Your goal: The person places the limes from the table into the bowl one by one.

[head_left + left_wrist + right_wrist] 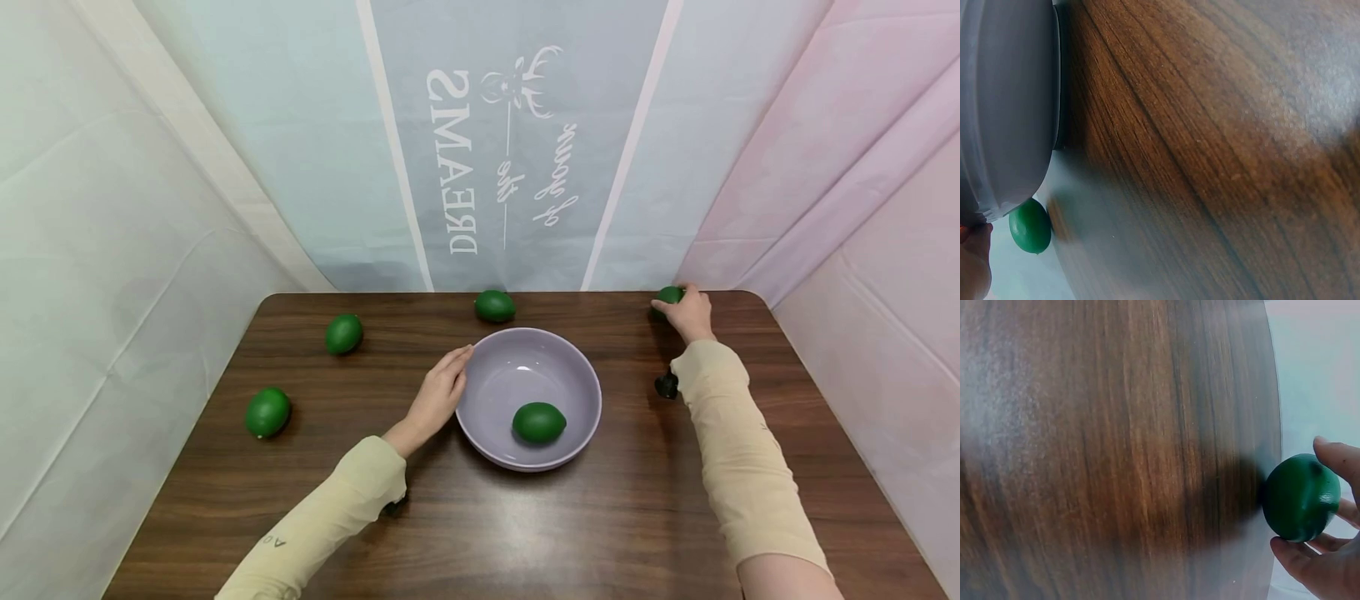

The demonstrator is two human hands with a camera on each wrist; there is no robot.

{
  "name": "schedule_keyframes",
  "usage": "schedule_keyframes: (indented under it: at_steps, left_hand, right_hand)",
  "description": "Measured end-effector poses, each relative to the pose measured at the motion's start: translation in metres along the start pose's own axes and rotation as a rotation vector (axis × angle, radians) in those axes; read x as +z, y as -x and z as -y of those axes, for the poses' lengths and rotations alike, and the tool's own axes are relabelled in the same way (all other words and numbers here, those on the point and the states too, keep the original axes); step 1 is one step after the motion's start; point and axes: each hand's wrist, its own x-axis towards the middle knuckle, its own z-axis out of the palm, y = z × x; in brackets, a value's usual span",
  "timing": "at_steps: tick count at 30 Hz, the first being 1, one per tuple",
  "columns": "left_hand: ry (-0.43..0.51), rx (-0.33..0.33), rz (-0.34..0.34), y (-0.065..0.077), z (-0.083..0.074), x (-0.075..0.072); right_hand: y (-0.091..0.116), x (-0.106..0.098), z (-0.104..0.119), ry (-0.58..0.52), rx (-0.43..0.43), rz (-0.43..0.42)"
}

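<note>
A lilac bowl (pixel 491 379) stands near the middle of the table with one green lime (pixel 539 422) inside. My left hand (pixel 437 390) rests against the bowl's left rim, its fingers fairly straight and together. In the left wrist view, the bowl's outer wall (pixel 1010 100) fills the upper left, and only part of the hand (pixel 974 265) shows. At the far right edge of the table, my right hand (pixel 692 314) grips another lime (pixel 667 295). The right wrist view shows this lime (pixel 1297 499) between the thumb and fingers.
One lime (pixel 495 306) lies behind the bowl near the table's back edge. Two more, a farther lime (pixel 344 334) and a nearer lime (pixel 267 412), lie on the left of the wooden table (pixel 525 533). Cloth hangings (pixel 300 150) surround the back and sides.
</note>
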Motion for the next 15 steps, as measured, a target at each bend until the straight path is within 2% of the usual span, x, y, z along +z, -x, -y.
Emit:
schedule_keyframes:
  at_steps: [9,15]
  left_hand:
    - [-0.007,-0.004,0.007,-0.0002,-0.0017,0.0002]
    - [-0.008,0.009,-0.004,0.0,-0.0023,-0.0009]
  right_hand:
    - [0.0022,0.0013,0.0018,0.043,-0.032,0.015]
    - [0.0039,0.0014,0.0025,0.102,-0.052,0.053]
